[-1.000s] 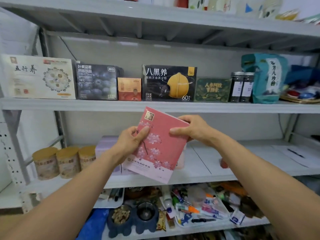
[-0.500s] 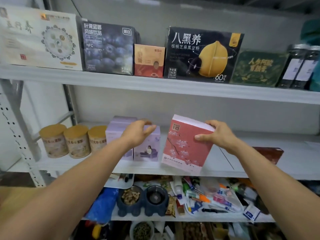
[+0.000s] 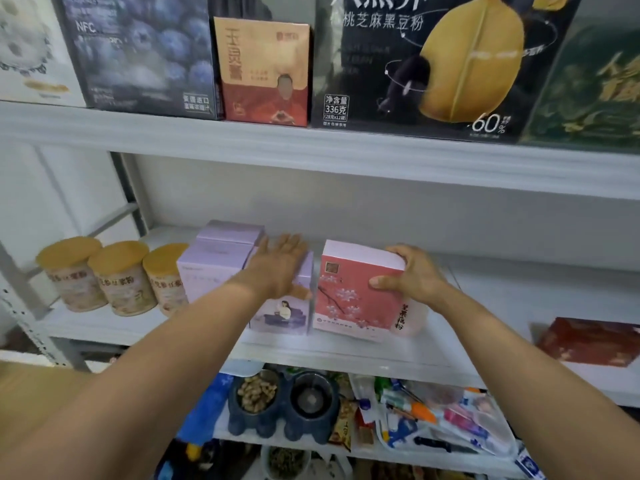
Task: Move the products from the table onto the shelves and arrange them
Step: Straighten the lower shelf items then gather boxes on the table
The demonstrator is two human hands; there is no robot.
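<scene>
Pink box (image 3: 353, 292) stood upright on the middle shelf (image 3: 346, 355), gripped at its right side.

Salmon-pink front printed with a dark branch and pale blossoms, a small brownish square emblem at top left, a white band of small print along the bottom, a pale top face; vertical dark characters on the lighter right side panel. Set just beside a lilac box (image 3: 280, 315) showing a seated figure, a narrow gap between them, whether touching cannot be told. Right hand (image 3: 412, 275) clamped on the pink box's upper right corner, thumb on the front, fingers curled over the top. Left hand (image 3: 280, 265) laid flat, fingers straight and together, on top of the lilac box. Further left, more lilac boxes and three tan-lidded canisters (image 3: 117, 275). Dark red box (image 3: 588, 341) lying well apart at the right.
</scene>
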